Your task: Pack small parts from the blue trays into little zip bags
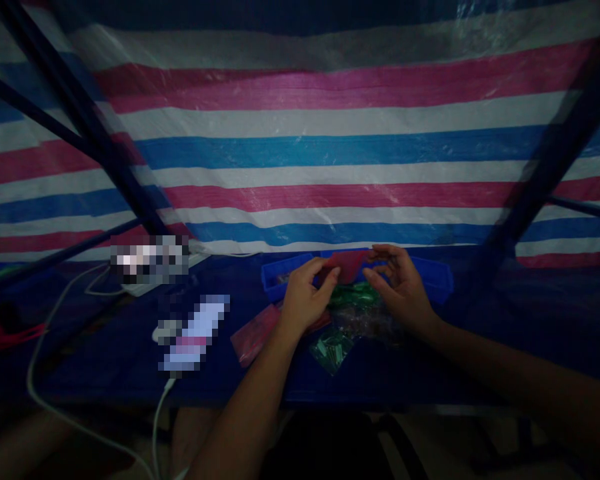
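Observation:
My left hand point(307, 297) pinches a small pink-red plastic bag point(349, 265) between thumb and fingers, holding it above the table. At the bag's right edge is my right hand point(400, 287), its fingers curved and its thumb apart from them; I cannot tell whether the fingertips touch the bag. Beneath the hands lie a green plastic bag point(355, 293) and a clear bag point(365, 321) with contents too dark to make out. Closer to me is a small clear packet point(333, 350) of thin, light-coloured pieces. Pink-red bags point(254, 335) lie beside my left forearm.
Blue trays point(433, 279) stand behind the hands on the blue table point(115, 363). To the left are a phone-like device point(197, 333) with a white cable point(159, 420) and a white power strip point(145, 283). A striped sheet point(330, 153) hangs behind, between dark metal posts.

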